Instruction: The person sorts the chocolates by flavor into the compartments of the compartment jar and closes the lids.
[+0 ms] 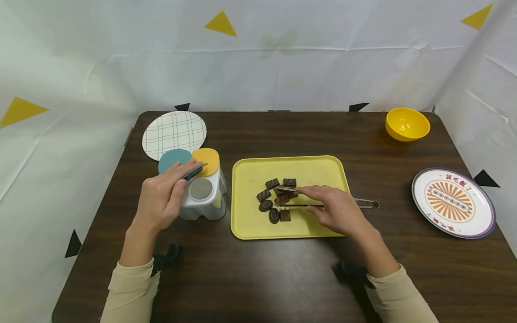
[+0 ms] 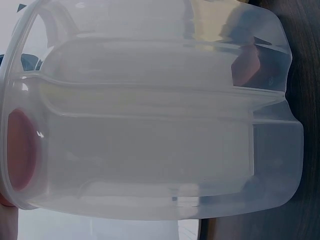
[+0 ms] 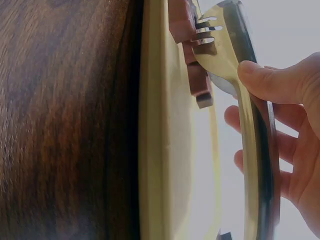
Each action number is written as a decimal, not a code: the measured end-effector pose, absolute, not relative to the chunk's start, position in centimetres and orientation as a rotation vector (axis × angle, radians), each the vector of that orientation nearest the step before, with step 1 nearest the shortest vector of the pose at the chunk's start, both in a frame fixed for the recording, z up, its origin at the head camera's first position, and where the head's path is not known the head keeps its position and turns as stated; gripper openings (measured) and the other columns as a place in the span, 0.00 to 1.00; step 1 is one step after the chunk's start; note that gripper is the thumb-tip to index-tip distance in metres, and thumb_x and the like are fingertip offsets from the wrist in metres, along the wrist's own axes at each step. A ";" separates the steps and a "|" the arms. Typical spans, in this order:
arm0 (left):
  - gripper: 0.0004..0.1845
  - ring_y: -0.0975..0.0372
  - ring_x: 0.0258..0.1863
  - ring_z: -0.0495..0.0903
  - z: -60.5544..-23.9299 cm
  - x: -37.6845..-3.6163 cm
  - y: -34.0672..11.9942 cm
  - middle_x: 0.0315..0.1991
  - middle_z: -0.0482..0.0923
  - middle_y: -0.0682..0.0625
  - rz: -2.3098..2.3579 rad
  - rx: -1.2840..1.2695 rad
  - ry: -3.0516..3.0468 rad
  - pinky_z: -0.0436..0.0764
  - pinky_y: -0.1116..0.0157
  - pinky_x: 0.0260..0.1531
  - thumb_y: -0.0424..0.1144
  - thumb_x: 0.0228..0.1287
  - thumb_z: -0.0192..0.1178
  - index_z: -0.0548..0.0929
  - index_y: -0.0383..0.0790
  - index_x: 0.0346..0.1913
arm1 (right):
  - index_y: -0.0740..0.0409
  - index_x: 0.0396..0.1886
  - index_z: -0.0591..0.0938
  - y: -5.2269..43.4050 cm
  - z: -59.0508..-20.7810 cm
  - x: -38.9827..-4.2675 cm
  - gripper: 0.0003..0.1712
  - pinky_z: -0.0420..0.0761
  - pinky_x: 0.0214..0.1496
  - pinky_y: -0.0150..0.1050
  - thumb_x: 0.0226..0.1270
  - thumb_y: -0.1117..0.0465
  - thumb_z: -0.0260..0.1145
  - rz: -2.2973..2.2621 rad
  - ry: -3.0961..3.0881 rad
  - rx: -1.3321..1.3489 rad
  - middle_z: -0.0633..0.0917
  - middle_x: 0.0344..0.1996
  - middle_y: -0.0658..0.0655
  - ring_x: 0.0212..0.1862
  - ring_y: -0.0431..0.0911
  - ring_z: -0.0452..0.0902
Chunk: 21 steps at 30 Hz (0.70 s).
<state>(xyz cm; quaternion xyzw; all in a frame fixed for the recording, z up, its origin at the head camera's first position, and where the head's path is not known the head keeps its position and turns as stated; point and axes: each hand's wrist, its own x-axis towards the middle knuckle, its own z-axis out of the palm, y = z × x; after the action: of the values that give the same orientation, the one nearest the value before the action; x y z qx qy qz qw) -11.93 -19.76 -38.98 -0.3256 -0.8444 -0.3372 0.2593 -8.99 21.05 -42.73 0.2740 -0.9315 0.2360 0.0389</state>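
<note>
Right hand pinches slim metal tongs onto small, slippery-looking dark chocolates; left hand steadies the light translucent plastic container.

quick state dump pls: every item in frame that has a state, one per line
left hand: grips the container's rim
container: upright, lids open, near compartment looks empty
right hand: holds the tongs
tongs: tips among the chocolates
chocolates: clustered on the tray
tray: flat on table
yellow bowl: upright, contents hidden
</note>
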 end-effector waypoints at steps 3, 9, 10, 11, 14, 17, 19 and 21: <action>0.26 0.54 0.54 0.81 -39.0 -11.9 -19.8 0.54 0.83 0.47 -0.908 -0.876 -2.287 0.73 0.50 0.59 0.48 0.75 0.39 0.83 0.39 0.57 | 0.51 0.61 0.81 21.2 -42.7 -9.0 0.28 0.81 0.49 0.52 0.58 0.62 0.74 0.718 -2.852 0.864 0.84 0.55 0.54 0.55 0.51 0.80; 0.26 0.54 0.54 0.81 -39.0 -11.8 -19.8 0.54 0.83 0.46 -0.905 -0.874 -2.291 0.74 0.49 0.59 0.48 0.75 0.39 0.83 0.38 0.57 | 0.51 0.61 0.82 21.1 -42.3 -9.2 0.29 0.81 0.48 0.51 0.58 0.63 0.74 0.666 -2.843 0.913 0.84 0.55 0.53 0.54 0.51 0.81; 0.26 0.54 0.54 0.81 -38.9 -11.8 -19.8 0.54 0.83 0.46 -0.906 -0.874 -2.291 0.74 0.49 0.59 0.48 0.75 0.39 0.83 0.38 0.57 | 0.50 0.61 0.82 21.0 -42.2 -9.2 0.29 0.81 0.48 0.51 0.57 0.64 0.74 0.649 -2.842 0.918 0.84 0.54 0.52 0.53 0.51 0.81; 0.26 0.54 0.54 0.81 -38.9 -11.8 -19.8 0.54 0.83 0.46 -0.908 -0.874 -2.290 0.74 0.49 0.59 0.48 0.75 0.39 0.83 0.38 0.57 | 0.50 0.61 0.82 20.9 -42.1 -9.3 0.29 0.81 0.48 0.51 0.57 0.64 0.73 0.634 -2.843 0.923 0.84 0.54 0.52 0.53 0.51 0.82; 0.26 0.54 0.54 0.81 -38.9 -11.8 -19.8 0.54 0.82 0.46 -0.913 -0.875 -2.292 0.73 0.49 0.59 0.48 0.75 0.39 0.83 0.38 0.57 | 0.49 0.59 0.83 20.7 -41.9 -9.4 0.28 0.81 0.47 0.50 0.57 0.66 0.73 0.597 -2.842 0.937 0.85 0.53 0.50 0.50 0.50 0.83; 0.26 0.54 0.54 0.81 -38.9 -11.8 -19.8 0.54 0.82 0.46 -0.914 -0.877 -2.292 0.73 0.49 0.59 0.48 0.75 0.39 0.83 0.38 0.57 | 0.50 0.58 0.84 20.6 -41.7 -9.6 0.27 0.81 0.47 0.50 0.57 0.67 0.72 0.559 -2.835 0.961 0.86 0.51 0.50 0.47 0.50 0.84; 0.26 0.54 0.54 0.81 -39.0 -11.8 -19.8 0.54 0.82 0.46 -0.913 -0.879 -2.291 0.73 0.49 0.59 0.49 0.75 0.39 0.83 0.38 0.57 | 0.50 0.58 0.84 20.5 -41.5 -9.6 0.26 0.81 0.47 0.51 0.58 0.67 0.72 0.528 -2.833 0.972 0.86 0.51 0.51 0.47 0.51 0.83; 0.26 0.54 0.54 0.81 -39.0 -11.9 -19.8 0.54 0.82 0.47 -0.915 -0.880 -2.291 0.73 0.49 0.59 0.49 0.75 0.39 0.83 0.38 0.57 | 0.50 0.58 0.84 20.4 -41.4 -9.7 0.26 0.80 0.48 0.51 0.58 0.66 0.72 0.492 -2.838 0.977 0.85 0.52 0.52 0.48 0.51 0.83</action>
<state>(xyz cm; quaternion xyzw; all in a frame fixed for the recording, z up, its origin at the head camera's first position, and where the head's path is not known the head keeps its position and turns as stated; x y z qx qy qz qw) -11.87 -19.76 -38.97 -0.3247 -0.8451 -0.3373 0.2582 -9.73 20.36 -41.44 0.3207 -0.9320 0.1615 0.0501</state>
